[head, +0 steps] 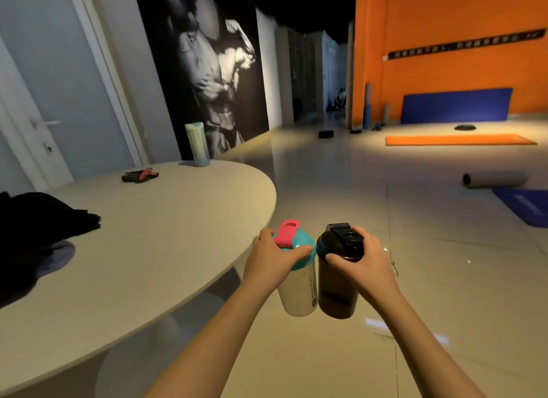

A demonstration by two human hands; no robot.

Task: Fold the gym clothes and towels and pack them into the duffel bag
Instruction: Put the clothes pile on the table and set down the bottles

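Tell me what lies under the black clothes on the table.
A grey-blue cloth pokes out beneath the black clothes on the table; the rest of it is covered.

The round beige desk [154, 249] looked smooth and matt; the pale tiled floor [326, 172] was glossy, mirroring lights. The milky plastic shaker bottle with teal lid [299, 294] looked frosted, the dark smoky plastic shaker bottle [336, 291] shiny. The heaped black cloth [35, 225] and grey-blue towel [59, 255] looked soft and dull.

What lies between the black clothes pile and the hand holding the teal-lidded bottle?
Head view: a grey towel edge under the black clothes pile, then bare round beige table to the left hand.
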